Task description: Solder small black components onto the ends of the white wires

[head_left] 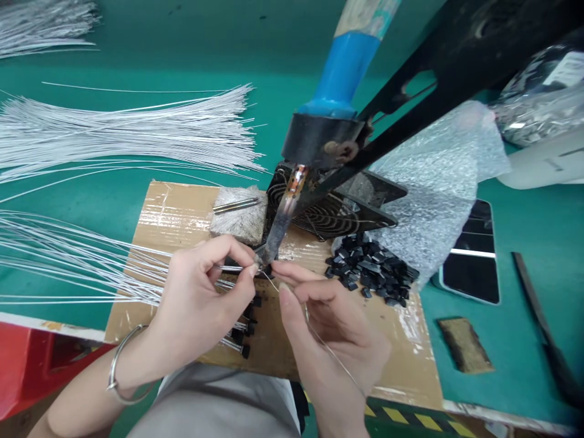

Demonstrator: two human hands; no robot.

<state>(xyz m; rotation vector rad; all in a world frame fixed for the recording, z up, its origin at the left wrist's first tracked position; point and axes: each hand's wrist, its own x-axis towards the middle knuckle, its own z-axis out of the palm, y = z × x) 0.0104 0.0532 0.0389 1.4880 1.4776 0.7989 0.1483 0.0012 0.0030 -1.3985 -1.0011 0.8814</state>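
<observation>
My left hand (203, 304), with a metal bangle at the wrist, pinches a thin white wire (232, 267) between thumb and fingertips. The wire's end is beneath the tip of a blue-handled soldering iron (342, 73), clamped with its tip down. My right hand (335, 340) grips a strand of solder wire (340, 363) between thumb and finger. The solder runs up to the iron's tip, where my fingertips partly hide the joint. Under my left hand lie several white wires (114, 277), and black pieces (245, 328) sit on wire ends beside it.
A cardboard sheet (406, 365) covers the green table. Behind the iron stands a black fan (319, 216); a dark metal arm (438, 79) crosses above. Small black parts (374, 267), bubble wrap (429, 182), a phone (474, 255) and a sponge (465, 345) are right. A wire bundle (128, 134) lies left.
</observation>
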